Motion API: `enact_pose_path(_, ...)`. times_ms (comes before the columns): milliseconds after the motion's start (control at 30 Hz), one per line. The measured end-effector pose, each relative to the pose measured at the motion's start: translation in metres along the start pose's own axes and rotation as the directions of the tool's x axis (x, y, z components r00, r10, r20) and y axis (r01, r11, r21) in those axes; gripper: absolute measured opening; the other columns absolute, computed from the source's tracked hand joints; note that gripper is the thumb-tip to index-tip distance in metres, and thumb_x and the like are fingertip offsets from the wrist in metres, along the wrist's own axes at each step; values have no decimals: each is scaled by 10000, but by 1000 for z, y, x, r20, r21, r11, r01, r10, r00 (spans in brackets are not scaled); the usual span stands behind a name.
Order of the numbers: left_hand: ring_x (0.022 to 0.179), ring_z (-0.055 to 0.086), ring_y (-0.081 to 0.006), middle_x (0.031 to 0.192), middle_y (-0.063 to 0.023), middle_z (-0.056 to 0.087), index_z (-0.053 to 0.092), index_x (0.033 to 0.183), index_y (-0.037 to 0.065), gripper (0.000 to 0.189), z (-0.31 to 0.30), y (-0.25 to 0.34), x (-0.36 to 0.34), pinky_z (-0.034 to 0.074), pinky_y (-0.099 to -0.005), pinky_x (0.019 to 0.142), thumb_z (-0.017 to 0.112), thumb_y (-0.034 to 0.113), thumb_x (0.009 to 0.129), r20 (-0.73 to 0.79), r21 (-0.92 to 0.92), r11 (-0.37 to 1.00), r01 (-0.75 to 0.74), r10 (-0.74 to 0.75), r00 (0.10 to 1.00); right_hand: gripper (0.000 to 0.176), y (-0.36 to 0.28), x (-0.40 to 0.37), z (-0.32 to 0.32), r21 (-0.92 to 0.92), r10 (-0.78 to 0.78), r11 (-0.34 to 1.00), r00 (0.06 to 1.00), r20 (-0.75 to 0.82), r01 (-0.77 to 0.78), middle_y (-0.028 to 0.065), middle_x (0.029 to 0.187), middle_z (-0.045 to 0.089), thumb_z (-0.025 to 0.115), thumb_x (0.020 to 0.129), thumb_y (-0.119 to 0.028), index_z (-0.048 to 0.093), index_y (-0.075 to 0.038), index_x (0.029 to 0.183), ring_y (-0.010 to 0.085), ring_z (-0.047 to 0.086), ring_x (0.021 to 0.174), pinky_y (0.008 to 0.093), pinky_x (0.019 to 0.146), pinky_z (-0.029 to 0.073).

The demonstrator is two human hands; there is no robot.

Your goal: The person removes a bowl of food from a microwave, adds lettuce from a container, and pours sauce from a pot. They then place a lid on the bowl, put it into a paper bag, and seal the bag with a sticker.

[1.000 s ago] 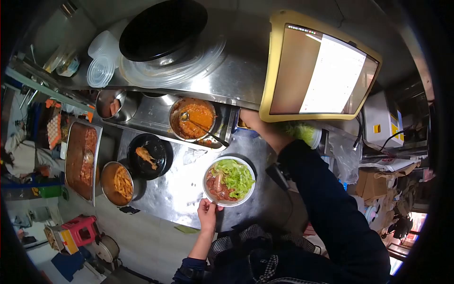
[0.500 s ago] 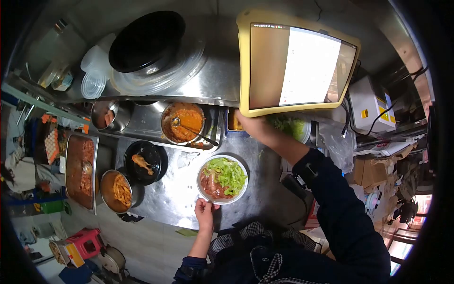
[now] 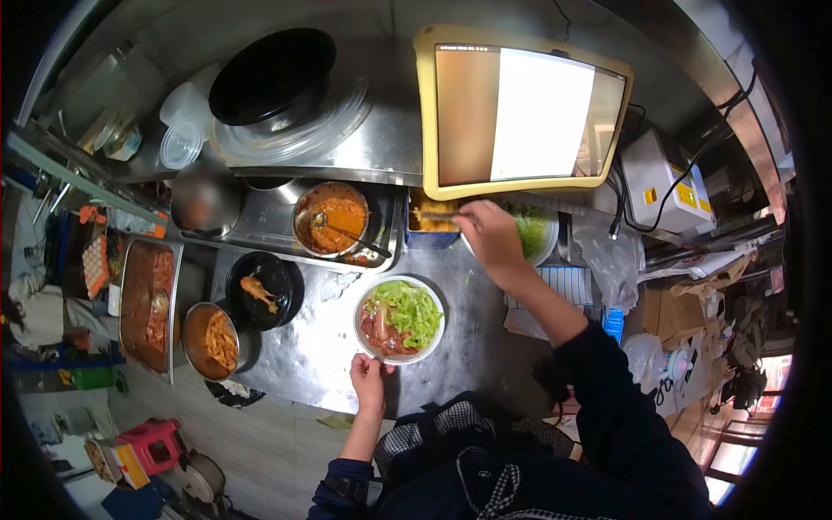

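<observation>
My left hand [image 3: 368, 374] grips the near rim of a white bowl [image 3: 433, 342] that holds shredded green lettuce and reddish meat and stands on the steel counter [image 3: 325, 347]. My right hand [image 3: 491, 238] reaches past the bowl. It is closed on a thin utensil [image 3: 442, 212], whose tip lies over yellow food in a blue tub [image 3: 431, 227]. A bowl of shredded lettuce [image 3: 533, 232] sits just right of that hand, partly hidden under a tablet.
A yellow-cased tablet [image 3: 520, 113] hangs over the back of the counter. Left of the tub is a pot of orange sauce [image 3: 334, 217] with a spoon. Also here are a black dish with chicken [image 3: 260, 290], a pot of fried strips [image 3: 212, 338], a stew tray [image 3: 147, 295] and a black wok [image 3: 273, 65].
My right hand has drawn back from under the tablet and now holds a utensil over the blue tub. The view shifted right. My left hand stayed on the bowl's rim.
</observation>
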State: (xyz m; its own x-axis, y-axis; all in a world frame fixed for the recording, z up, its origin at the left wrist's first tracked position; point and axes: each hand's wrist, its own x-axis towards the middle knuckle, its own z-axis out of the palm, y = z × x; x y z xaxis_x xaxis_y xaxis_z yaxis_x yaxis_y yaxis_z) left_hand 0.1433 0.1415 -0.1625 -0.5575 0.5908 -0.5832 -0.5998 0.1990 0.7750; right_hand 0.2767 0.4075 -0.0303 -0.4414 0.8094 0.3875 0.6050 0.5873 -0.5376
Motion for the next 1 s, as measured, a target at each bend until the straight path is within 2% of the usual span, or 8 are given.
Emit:
enact_pose_path(100, 546, 525, -132, 656, -50, 511, 423, 747, 46, 89, 1, 1, -1, 460, -231, 540, 464, -17, 797, 15, 3, 1000, 0, 0, 1000, 177, -39, -38, -32, 199, 178, 959, 976, 126, -201, 122, 724, 544, 614, 762, -192, 582, -20, 787, 306, 539, 617, 361, 541, 428)
enact_pose_path(367, 579, 552, -146, 722, -70, 550, 444, 772, 46, 62, -7, -8, 5, 483, -245, 552, 474, 50, 826, 39, 22, 999, -24, 23, 999, 182, -30, -119, -11, 128, -57, 992, 904, 423, 2, 97, 786, 533, 603, 770, -151, 543, -54, 911, 284, 545, 681, 362, 586, 441)
enact_pose_path(500, 554, 533, -133, 649, -44, 502, 415, 743, 52, 99, -2, 1, 0, 480, -242, 556, 461, -10, 805, 32, -22, 1000, 9, -8, 999, 178, -30, -95, -26, 149, -62, 989, 917, 393, 3, 98, 789, 534, 606, 767, -156, 541, -50, 894, 289, 546, 686, 359, 597, 446)
enact_pose_path(767, 559, 527, -127, 670, -44, 506, 418, 759, 49, 89, -15, 8, 6, 484, -243, 558, 460, -3, 818, -45, -8, 1000, -11, 10, 999, 205, 17, -14, 16, -71, -36, 997, 992, -121, 28, 110, 733, 538, 630, 740, -205, 552, -50, 850, 287, 548, 658, 363, 592, 453)
enact_pose_path(800, 559, 526, -127, 672, -44, 505, 419, 765, 46, 84, -18, 9, 6, 485, -244, 557, 460, -4, 818, -52, -10, 1000, -17, 16, 998, 205, 28, -13, 28, -65, -41, 997, 992, -120, 33, 110, 733, 538, 630, 740, -205, 552, -50, 850, 287, 548, 658, 363, 592, 453)
enact_pose_path(867, 556, 524, -128, 672, -43, 503, 421, 769, 44, 78, -24, 11, 6, 485, -245, 553, 457, -6, 817, -78, -15, 999, -29, 28, 997, 252, 35, -6, 42, -357, -68, 931, 997, 48, 80, 124, 787, 537, 621, 745, -231, 568, -45, 906, 295, 539, 698, 380, 620, 450)
enact_pose_path(967, 548, 520, -129, 671, -43, 499, 420, 769, 44, 78, -30, 15, 10, 482, -246, 542, 452, -12, 813, -110, -29, 998, -49, 45, 993, 339, 4, -5, 39, -316, -163, 932, 984, 70, 177, 133, 843, 527, 605, 759, -244, 555, -34, 1021, 294, 529, 770, 397, 647, 444)
enact_pose_path(1000, 543, 518, -130, 670, -42, 497, 417, 764, 45, 82, -32, 15, 10, 478, -246, 535, 449, -15, 811, -113, -30, 998, -50, 47, 993, 457, -16, -5, 35, -268, -79, 955, 983, 168, 123, 135, 871, 517, 607, 765, -260, 490, -35, 1145, 282, 515, 855, 385, 682, 446)
